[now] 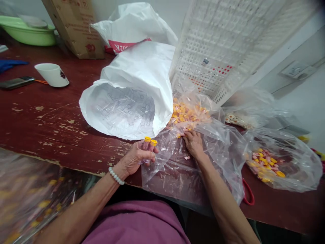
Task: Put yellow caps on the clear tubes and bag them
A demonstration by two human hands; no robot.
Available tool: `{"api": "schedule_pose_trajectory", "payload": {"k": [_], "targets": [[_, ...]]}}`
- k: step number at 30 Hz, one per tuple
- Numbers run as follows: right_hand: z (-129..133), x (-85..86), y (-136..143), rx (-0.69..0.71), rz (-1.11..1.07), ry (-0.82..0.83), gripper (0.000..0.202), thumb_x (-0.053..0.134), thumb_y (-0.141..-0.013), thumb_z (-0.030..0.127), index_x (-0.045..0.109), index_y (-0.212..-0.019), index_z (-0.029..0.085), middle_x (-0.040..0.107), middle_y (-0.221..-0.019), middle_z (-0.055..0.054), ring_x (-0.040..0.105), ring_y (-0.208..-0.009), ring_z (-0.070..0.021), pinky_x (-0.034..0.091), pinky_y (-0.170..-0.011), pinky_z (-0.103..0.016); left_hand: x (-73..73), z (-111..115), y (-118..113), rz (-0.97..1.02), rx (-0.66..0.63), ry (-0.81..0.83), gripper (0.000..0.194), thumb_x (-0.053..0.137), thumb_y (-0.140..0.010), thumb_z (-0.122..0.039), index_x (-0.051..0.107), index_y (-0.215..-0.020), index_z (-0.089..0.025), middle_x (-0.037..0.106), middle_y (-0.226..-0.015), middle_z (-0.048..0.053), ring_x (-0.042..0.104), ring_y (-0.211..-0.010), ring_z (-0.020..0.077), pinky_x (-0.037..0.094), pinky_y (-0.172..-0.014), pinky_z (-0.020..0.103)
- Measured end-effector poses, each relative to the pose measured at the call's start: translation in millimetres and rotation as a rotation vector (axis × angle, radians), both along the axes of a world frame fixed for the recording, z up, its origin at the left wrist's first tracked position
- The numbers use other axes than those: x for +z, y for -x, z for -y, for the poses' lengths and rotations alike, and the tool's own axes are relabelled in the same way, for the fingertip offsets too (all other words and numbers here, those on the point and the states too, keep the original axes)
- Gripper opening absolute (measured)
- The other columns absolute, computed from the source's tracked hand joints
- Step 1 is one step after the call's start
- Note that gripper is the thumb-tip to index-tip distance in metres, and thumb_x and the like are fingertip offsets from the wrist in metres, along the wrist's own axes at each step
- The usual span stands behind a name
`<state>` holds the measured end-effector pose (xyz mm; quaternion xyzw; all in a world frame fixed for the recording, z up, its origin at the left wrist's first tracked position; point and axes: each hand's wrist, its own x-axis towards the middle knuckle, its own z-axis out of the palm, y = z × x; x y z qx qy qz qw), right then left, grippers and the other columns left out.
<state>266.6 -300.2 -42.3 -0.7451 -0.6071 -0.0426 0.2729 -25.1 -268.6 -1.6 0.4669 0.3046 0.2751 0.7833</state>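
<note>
Two clear tubes with yellow rims [149,145] stand upright in my left hand [138,156], its fingers wrapped round them; pinkish contents show inside. My right hand [193,143] is at the mouth of a clear plastic bag [220,139], fingers bent and together beside small pink and yellow pieces; what they hold, if anything, is hidden. Behind it lies a heap of yellow caps [186,113] in the bag. A white sack [142,67] lies open to the left, with many clear tubes [127,106] inside.
At right, another clear bag [299,169] holds yellow and pink pieces, near a red loop [248,193]. A white crate [223,44] leans behind. Back left are a cup [52,74], phone [17,82], green basin [33,35] and carton [76,30]. Filled tubes blur at lower left.
</note>
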Motion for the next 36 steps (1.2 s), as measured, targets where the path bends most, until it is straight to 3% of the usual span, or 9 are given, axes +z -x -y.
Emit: {"api": "schedule_pose_trajectory", "payload": {"k": [4,8,11,15,19,23,31,34,36], "targets": [[18,8.7,16,0.016,-0.126,0.000,0.024,0.053,-0.085,0.034,0.066,-0.094,0.016,0.066,-0.088,-0.010,0.058,-0.080,-0.0204,0.048,-0.079,-0.040,1.4,3,-6,-0.049,0.065,-0.085,0.026,0.069,-0.056,-0.012,0.061,-0.081,-0.013,0.062,-0.079,0.002,0.050,-0.056,0.0079,0.034,-0.041,0.016],[52,48.3,71,0.190,-0.392,-0.090,0.023,0.054,-0.087,0.034,0.063,-0.103,0.021,0.064,-0.093,-0.005,0.059,-0.079,-0.0149,0.051,-0.074,-0.032,9.9,7,-15,-0.106,0.067,-0.154,0.033,0.069,-0.053,-0.010,0.058,-0.083,-0.013,0.060,-0.076,-0.001,0.049,-0.058,0.0078,0.034,-0.044,0.016],[62,75.5,106,0.385,-0.282,-0.178,0.021,0.055,-0.086,0.022,0.063,-0.105,0.024,0.062,-0.101,-0.006,0.060,-0.093,-0.0163,0.051,-0.080,-0.031,13.8,10,-19,-0.119,0.022,-0.293,0.032,0.065,-0.054,-0.005,0.058,-0.084,-0.013,0.056,-0.073,-0.003,0.047,-0.061,0.0070,0.036,-0.052,0.017],[61,89.9,119,0.512,-0.085,-0.165,0.035,0.049,-0.087,0.014,0.057,-0.118,0.029,0.063,-0.106,-0.005,0.060,-0.099,-0.0176,0.052,-0.085,-0.034,12.6,12,-19,-0.219,0.010,-0.468,0.027,0.063,-0.054,-0.006,0.058,-0.079,-0.013,0.053,-0.070,-0.003,0.044,-0.061,0.0078,0.034,-0.053,0.018],[62,88.2,117,0.526,-0.163,-0.147,0.051,0.047,-0.083,0.009,0.043,-0.131,0.024,0.055,-0.127,-0.009,0.052,-0.117,-0.0217,0.049,-0.093,-0.041,10.6,13,-19,-0.192,0.012,-0.415,0.031,0.062,-0.053,-0.005,0.059,-0.083,-0.012,0.055,-0.073,-0.002,0.047,-0.064,0.0093,0.037,-0.056,0.018],[64,77.5,118,0.465,-0.321,-0.122,0.048,0.041,-0.076,0.002,0.050,-0.119,0.023,0.051,-0.129,-0.010,0.049,-0.121,-0.0210,0.048,-0.093,-0.040,10.4,13,-22,-0.123,0.015,-0.251,0.030,0.057,-0.050,-0.002,0.055,-0.077,-0.014,0.051,-0.067,-0.005,0.043,-0.057,0.0056,0.032,-0.048,0.015],[64,50.7,140,0.482,-0.252,-0.102,0.063,0.040,-0.056,-0.003,0.053,-0.112,0.022,0.046,-0.132,-0.008,0.041,-0.124,-0.0216,0.035,-0.104,-0.045,5.3,18,-27,-0.160,0.024,-0.088,0.031,0.059,-0.049,-0.002,0.052,-0.076,-0.015,0.045,-0.057,-0.008,0.032,-0.040,0.0021,0.020,-0.032,0.014],[59,48.3,128,0.450,-0.324,-0.092,0.049,0.042,-0.063,0.000,0.058,-0.104,0.022,0.041,-0.136,-0.007,0.044,-0.121,-0.0205,0.038,-0.100,-0.041,2.8,16,-28,-0.140,0.076,-0.044,0.029,0.062,-0.049,-0.003,0.052,-0.073,-0.015,0.047,-0.056,-0.008,0.033,-0.038,0.0020,0.019,-0.030,0.015],[51,43.9,105,0.292,-0.370,-0.165,0.032,0.044,-0.073,0.007,0.060,-0.096,0.021,0.049,-0.125,-0.009,0.051,-0.111,-0.0196,0.043,-0.093,-0.038,2.4,11,-24,-0.134,0.111,-0.028,0.030,0.066,-0.049,-0.005,0.053,-0.074,-0.014,0.050,-0.057,-0.007,0.036,-0.039,0.0021,0.020,-0.030,0.014]]}}
